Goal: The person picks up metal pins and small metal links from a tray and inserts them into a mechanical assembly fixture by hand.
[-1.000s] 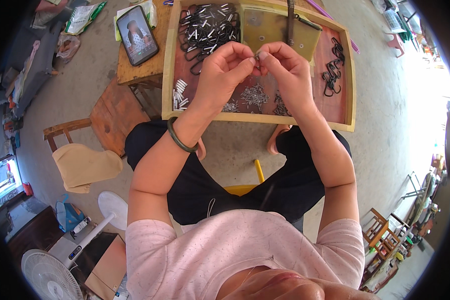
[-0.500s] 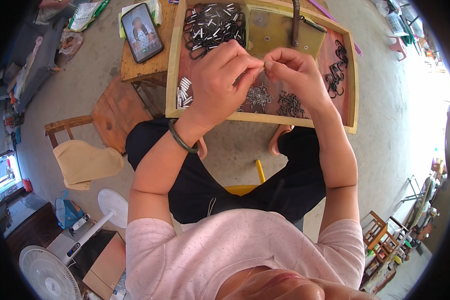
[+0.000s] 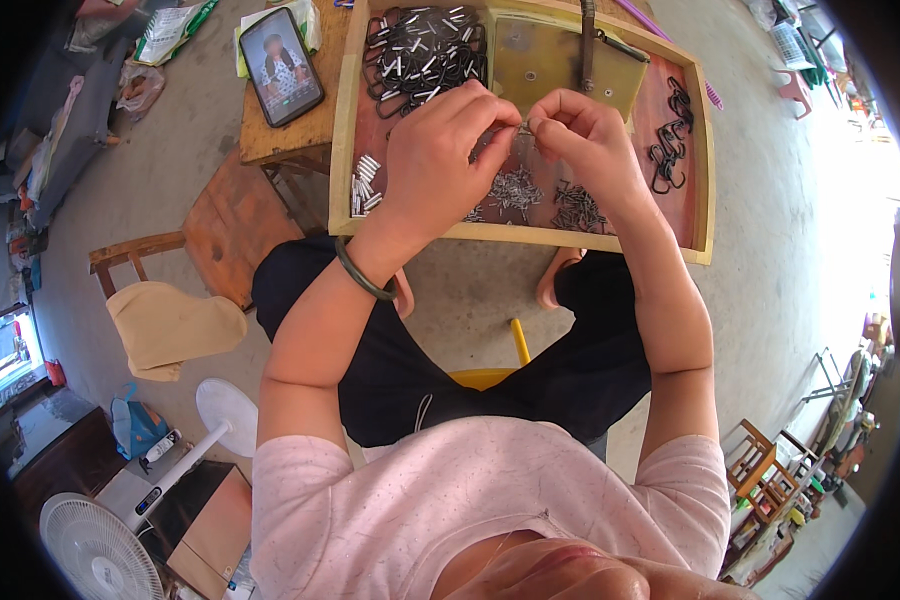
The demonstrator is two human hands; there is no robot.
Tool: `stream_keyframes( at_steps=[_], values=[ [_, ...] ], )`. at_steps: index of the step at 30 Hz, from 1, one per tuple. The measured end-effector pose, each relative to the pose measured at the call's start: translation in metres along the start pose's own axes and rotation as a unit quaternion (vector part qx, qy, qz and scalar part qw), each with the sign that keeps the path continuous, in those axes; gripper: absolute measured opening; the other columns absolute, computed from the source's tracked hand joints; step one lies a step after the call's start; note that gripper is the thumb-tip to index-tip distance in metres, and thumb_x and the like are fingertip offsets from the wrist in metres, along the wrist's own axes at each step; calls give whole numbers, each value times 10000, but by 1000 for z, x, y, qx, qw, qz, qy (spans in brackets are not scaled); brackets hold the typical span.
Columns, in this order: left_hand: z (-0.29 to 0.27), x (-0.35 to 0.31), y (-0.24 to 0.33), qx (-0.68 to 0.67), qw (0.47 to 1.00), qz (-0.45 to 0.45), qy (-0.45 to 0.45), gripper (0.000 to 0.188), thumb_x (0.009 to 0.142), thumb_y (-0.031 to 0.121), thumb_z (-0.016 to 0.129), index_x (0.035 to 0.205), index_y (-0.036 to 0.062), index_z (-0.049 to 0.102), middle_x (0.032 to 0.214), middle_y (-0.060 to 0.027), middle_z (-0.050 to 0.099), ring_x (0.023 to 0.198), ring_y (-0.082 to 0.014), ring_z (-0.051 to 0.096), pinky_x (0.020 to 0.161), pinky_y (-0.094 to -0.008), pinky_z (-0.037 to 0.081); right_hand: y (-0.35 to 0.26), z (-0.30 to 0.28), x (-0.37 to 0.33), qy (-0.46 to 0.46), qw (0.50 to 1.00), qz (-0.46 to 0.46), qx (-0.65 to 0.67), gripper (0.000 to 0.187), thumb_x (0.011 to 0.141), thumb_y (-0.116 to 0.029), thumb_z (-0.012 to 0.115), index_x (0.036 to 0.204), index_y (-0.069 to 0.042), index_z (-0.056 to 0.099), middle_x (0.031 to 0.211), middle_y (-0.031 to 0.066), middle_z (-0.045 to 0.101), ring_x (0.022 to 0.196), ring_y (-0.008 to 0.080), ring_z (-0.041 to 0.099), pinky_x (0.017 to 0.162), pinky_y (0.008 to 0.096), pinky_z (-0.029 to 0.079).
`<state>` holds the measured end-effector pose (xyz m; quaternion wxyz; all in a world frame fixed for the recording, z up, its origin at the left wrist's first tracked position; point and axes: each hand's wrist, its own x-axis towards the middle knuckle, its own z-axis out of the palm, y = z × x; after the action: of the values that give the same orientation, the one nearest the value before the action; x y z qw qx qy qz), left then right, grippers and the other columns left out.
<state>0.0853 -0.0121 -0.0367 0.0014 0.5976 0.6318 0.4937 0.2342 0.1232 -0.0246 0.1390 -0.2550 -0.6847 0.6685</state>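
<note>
Above a shallow wooden tray (image 3: pixel 520 238), my left hand (image 3: pixel 445 155) and my right hand (image 3: pixel 585 145) meet with their fingertips pinched close together. Whatever small piece sits in each pinch is too tiny to make out. Below the fingers lies a pile of small silvery metal pieces (image 3: pixel 515 190), and right of it a pile of darker small pieces (image 3: pixel 577 208). White-silver little tubes (image 3: pixel 366 182) rest in the near left corner. Black metal hooks or buckles (image 3: pixel 425 55) with silver bars are heaped at the far left. Several black hooks (image 3: pixel 669 150) lie along the right side.
A yellowish plate (image 3: pixel 535 65) with a dark metal lever (image 3: pixel 587 50) is fixed at the tray's far side. Left of the tray, a phone (image 3: pixel 282 68) lies on a wooden table (image 3: pixel 270 145). A wooden chair (image 3: pixel 225 235) and a white fan (image 3: pixel 100 555) stand at the left.
My fingertips have drawn slightly apart, leaving a small gap between the two pinches. The tray and its piles show no visible rearranging.
</note>
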Motion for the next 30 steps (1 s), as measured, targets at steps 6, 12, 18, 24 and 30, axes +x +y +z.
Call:
stream_keyframes(
  at_steps=[6, 12, 18, 24, 30],
  values=[
    [-1, -2, 0, -148, 971, -184, -31, 120, 890, 8, 756, 1005, 32, 731, 941, 0, 714, 831, -76, 667, 674, -226, 527, -2, 8, -5, 82, 984, -141, -71, 147, 925, -67, 668, 1050, 9, 681, 888, 13, 667, 750, 87, 609, 724, 250, 506],
    [-1, -1, 0, -247, 939, -234, -40, 135, 917, 20, 756, 1047, 2, 726, 984, -8, 714, 906, -69, 667, 745, -216, 537, -3, 14, -5, 108, 873, -364, -307, 187, 861, 22, 698, 1040, -28, 711, 925, 79, 691, 745, 218, 677, 688, 305, 541],
    [-1, 3, -4, -263, 937, -228, -9, 227, 908, 36, 777, 1122, 25, 700, 1019, -15, 713, 912, -81, 675, 779, -217, 542, -23, 7, 3, 95, 906, -286, -297, 131, 900, -42, 685, 1023, -28, 728, 863, 84, 716, 761, 227, 727, 632, 329, 552],
    [-7, 15, -20, -269, 927, -243, 100, 285, 933, 98, 776, 1179, 17, 658, 1042, -33, 713, 902, -99, 687, 811, -227, 539, -73, -8, 56, 104, 886, -132, -433, 172, 1028, -149, 597, 1066, -4, 682, 723, 32, 660, 597, 96, 610, 590, 262, 491],
    [-16, 19, -28, -310, 906, -260, 123, 242, 950, 162, 773, 1131, 24, 690, 1000, -13, 717, 892, -83, 691, 761, -213, 473, -82, -17, 87, 54, 858, -137, -492, 188, 913, -139, 574, 956, -30, 722, 721, 146, 713, 638, 277, 717, 643, 418, 569]
  ],
)
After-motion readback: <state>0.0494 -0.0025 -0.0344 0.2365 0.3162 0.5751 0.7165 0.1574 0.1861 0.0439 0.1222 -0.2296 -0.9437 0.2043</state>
